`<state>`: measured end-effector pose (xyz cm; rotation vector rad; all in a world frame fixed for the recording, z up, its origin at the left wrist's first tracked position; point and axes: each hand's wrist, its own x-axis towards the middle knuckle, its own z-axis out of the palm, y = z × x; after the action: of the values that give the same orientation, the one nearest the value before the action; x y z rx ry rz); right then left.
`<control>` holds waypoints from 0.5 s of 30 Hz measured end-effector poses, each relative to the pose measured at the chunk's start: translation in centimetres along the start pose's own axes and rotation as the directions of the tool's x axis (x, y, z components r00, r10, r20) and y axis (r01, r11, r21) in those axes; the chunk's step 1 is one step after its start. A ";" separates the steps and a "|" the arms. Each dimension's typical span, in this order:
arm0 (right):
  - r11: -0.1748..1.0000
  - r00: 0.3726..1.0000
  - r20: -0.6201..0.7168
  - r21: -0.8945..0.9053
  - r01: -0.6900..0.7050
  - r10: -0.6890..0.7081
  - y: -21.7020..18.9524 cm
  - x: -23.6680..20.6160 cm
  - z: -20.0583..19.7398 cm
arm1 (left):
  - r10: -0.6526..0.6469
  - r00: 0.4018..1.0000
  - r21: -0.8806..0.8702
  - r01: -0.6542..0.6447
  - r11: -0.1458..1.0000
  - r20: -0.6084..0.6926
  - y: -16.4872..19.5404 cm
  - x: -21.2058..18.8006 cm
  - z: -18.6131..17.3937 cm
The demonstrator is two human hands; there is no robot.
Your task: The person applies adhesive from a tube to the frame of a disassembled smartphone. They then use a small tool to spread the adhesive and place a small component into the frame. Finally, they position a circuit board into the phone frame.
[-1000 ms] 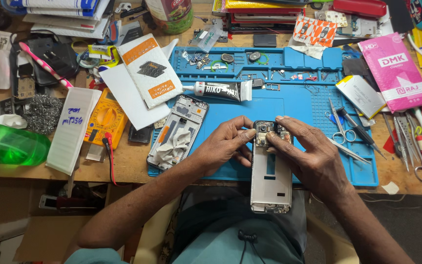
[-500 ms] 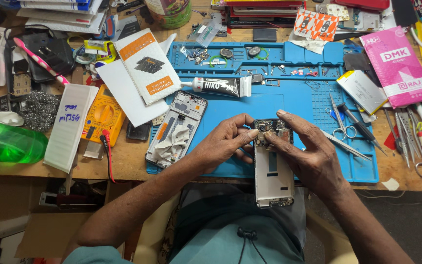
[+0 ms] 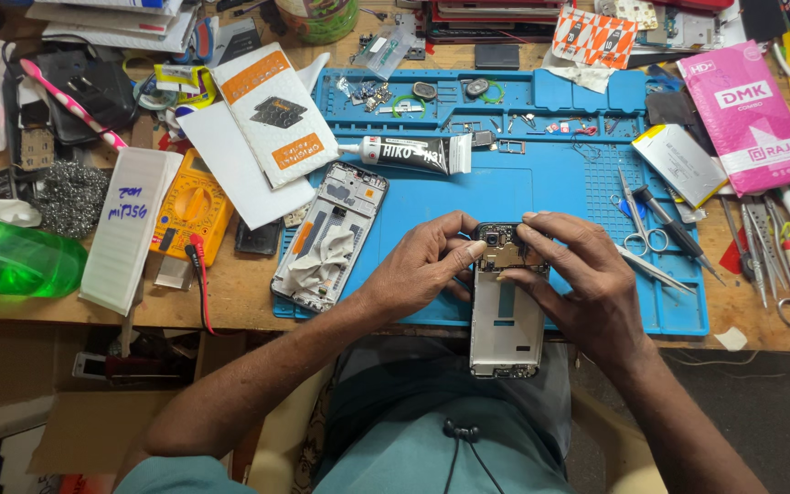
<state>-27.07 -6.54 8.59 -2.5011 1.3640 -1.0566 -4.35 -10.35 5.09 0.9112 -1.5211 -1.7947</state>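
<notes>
Both hands (image 3: 505, 274) hold the opened phone (image 3: 506, 320) overhanging the blue mat's (image 3: 541, 187) near edge.

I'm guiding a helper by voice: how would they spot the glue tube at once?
Start at the blue work mat covering the bench's middle. Along its upper part, just below the row of small parts trays, lies a black glue tube on its side. Its white pointed nozzle aims left, towards the white and orange packet; nothing else there is tube-shaped.

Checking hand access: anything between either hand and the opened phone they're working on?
Nothing visible. Both the left hand and right hand already touch the opened phone at its top end, fingertips on the camera area. The nearest other things, a phone frame to the left and tweezers to the right, lie clear of both hands.
</notes>
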 end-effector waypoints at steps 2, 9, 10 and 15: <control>0.987 0.994 0.007 0.117 -0.111 0.111 -0.2 -0.1 -0.3 | 0.012 1.000 0.028 -0.012 1.000 -0.003 0.0 -0.1 0.1; 0.525 0.688 0.346 0.458 -0.718 0.638 2.2 0.6 -0.3 | 0.021 1.000 0.071 -0.020 0.997 -0.007 0.3 -0.4 0.1; 0.527 0.702 0.347 0.477 -0.703 0.622 2.5 0.5 -0.2 | 0.029 1.000 0.070 -0.028 0.997 -0.007 0.3 -0.4 0.1; 0.509 0.716 0.359 0.520 -0.686 0.599 2.8 0.2 0.1 | 0.002 1.000 0.096 -0.001 0.995 -0.016 0.5 -0.4 0.1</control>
<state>-28.93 -8.33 7.53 -1.3499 1.4081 -0.9155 -4.21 -10.06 5.61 0.9680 -1.6096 -1.7211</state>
